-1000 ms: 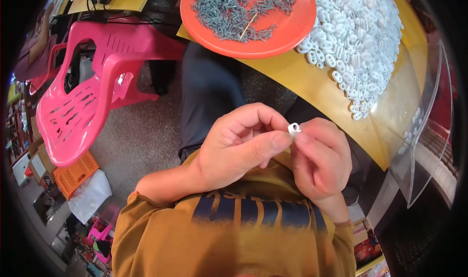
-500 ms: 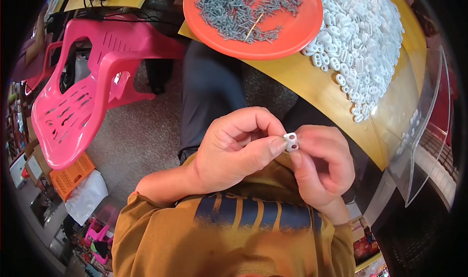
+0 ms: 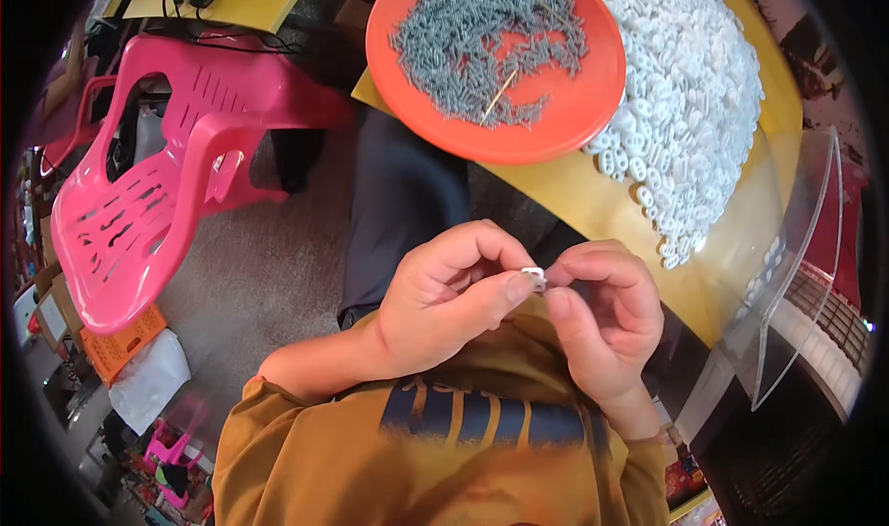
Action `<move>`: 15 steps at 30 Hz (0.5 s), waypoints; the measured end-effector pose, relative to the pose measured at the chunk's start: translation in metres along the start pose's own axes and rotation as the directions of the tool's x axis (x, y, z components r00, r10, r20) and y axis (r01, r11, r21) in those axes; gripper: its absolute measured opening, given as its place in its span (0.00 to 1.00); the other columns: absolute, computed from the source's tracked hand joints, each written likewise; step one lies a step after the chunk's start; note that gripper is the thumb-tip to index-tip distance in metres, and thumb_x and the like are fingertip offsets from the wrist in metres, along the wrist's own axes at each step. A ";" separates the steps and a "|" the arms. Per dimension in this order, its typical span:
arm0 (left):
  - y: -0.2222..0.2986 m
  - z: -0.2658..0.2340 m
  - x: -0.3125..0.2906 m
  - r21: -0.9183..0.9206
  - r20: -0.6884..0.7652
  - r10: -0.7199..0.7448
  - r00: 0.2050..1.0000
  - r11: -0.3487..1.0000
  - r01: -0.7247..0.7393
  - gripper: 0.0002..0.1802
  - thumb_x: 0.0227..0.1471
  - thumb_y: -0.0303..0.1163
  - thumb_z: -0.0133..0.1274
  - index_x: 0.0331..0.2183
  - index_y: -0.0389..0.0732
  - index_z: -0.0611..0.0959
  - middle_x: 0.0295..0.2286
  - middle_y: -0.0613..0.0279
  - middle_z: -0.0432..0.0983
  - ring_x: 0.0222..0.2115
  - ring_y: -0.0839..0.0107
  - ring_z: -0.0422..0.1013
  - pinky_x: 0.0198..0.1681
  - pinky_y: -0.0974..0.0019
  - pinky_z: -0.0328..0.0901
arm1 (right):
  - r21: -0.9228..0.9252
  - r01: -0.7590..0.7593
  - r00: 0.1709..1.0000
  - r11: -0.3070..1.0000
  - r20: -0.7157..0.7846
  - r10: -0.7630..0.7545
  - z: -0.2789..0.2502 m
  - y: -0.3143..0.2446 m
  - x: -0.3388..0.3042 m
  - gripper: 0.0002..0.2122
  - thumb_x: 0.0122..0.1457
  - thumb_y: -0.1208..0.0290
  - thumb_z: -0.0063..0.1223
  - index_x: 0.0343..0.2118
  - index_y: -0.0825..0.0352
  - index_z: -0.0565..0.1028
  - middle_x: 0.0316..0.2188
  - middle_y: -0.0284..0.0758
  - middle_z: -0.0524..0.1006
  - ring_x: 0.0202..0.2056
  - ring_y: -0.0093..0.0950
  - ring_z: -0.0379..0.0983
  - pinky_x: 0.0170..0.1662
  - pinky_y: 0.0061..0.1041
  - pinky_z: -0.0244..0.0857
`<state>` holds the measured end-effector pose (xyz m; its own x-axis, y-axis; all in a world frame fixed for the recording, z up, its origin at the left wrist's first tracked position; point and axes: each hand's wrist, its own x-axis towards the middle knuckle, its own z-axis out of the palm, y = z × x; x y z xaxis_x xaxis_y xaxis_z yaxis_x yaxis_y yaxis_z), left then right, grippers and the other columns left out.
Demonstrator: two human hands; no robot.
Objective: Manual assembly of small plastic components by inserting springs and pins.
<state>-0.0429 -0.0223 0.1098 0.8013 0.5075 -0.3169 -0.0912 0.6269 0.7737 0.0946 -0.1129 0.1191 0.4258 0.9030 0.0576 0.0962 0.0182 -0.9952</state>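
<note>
My left hand point(image 3: 444, 294) pinches a small white plastic piece point(image 3: 535, 277) between thumb and forefinger, above my lap. The piece is turned nearly edge-on. My right hand point(image 3: 611, 313) is closed beside it, thumb and forefinger tips close to the piece's right side. Whatever those fingertips hold is too small to make out. Beyond my hands a heap of similar white two-holed plastic pieces point(image 3: 690, 109) covers part of the table. To its left, small grey coil springs point(image 3: 463, 54) lie in a round red plate point(image 3: 417, 123).
The yellow tabletop point(image 3: 546, 188) runs diagonally ahead. A thin wooden stick point(image 3: 498, 97) lies among the springs. At the right stands a clear plastic sheet point(image 3: 787, 294). On the left are a pink plastic chair point(image 3: 176, 174), an orange box point(image 3: 125, 341) and a white bag point(image 3: 151, 378).
The white piece has turned from showing its two holes to nearly edge-on. Both hands sit slightly further left. The plate and heap appear lower as the view shifts.
</note>
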 end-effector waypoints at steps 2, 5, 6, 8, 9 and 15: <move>-0.005 -0.005 0.003 -0.078 -0.028 -0.019 0.999 0.997 0.016 0.02 0.51 0.23 0.45 0.30 0.35 0.71 0.28 0.63 0.66 0.20 0.82 0.63 0.22 0.80 0.58 | -0.240 0.132 0.991 0.962 0.013 -0.133 -0.008 0.000 0.016 0.09 0.43 0.84 0.54 0.30 0.72 0.71 0.25 0.38 0.72 0.26 0.29 0.68 0.29 0.23 0.62; -0.010 -0.011 0.005 -0.105 -0.060 -0.033 0.998 0.994 0.027 0.03 0.51 0.24 0.45 0.30 0.35 0.71 0.27 0.63 0.66 0.20 0.82 0.63 0.23 0.79 0.59 | -0.599 0.317 0.945 0.735 0.137 -0.296 -0.012 -0.008 0.049 0.10 0.40 0.84 0.55 0.29 0.70 0.71 0.24 0.39 0.71 0.26 0.35 0.68 0.28 0.26 0.62; -0.012 -0.012 0.007 -0.110 -0.052 -0.033 0.998 0.994 0.027 0.03 0.51 0.24 0.45 0.30 0.35 0.71 0.27 0.63 0.66 0.20 0.82 0.63 0.23 0.79 0.59 | -0.660 0.343 0.931 0.668 0.148 -0.332 -0.012 -0.009 0.060 0.08 0.41 0.83 0.54 0.27 0.69 0.71 0.23 0.39 0.70 0.26 0.37 0.67 0.28 0.28 0.60; -0.015 -0.014 0.010 -0.067 -0.027 -0.071 0.997 0.995 0.069 0.03 0.51 0.24 0.46 0.30 0.36 0.71 0.26 0.64 0.67 0.20 0.82 0.63 0.23 0.78 0.59 | -0.789 0.347 0.931 0.507 0.224 -0.288 -0.014 -0.014 0.082 0.06 0.42 0.81 0.53 0.24 0.68 0.70 0.22 0.37 0.68 0.26 0.36 0.65 0.29 0.30 0.58; -0.019 -0.015 0.011 -0.072 -0.028 -0.072 0.997 0.995 0.070 0.03 0.51 0.24 0.46 0.30 0.36 0.71 0.26 0.64 0.67 0.20 0.82 0.63 0.23 0.78 0.59 | -0.805 0.348 0.933 0.480 0.246 -0.264 -0.014 -0.012 0.092 0.03 0.43 0.79 0.52 0.22 0.68 0.69 0.21 0.36 0.68 0.26 0.36 0.64 0.31 0.33 0.56; -0.029 -0.027 0.017 -0.129 0.016 -0.195 0.981 0.972 0.195 0.03 0.51 0.25 0.47 0.29 0.36 0.72 0.23 0.69 0.67 0.21 0.84 0.62 0.24 0.80 0.58 | -0.856 0.368 0.927 0.362 0.368 -0.073 -0.009 -0.003 0.126 0.01 0.43 0.78 0.50 0.21 0.67 0.71 0.21 0.36 0.69 0.29 0.35 0.65 0.36 0.32 0.55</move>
<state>-0.0421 -0.0157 0.0676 0.8128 0.3665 -0.4528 -0.0084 0.7846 0.6200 0.1558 -0.0034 0.1301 0.0565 0.9937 0.0965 0.9622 -0.0284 -0.2709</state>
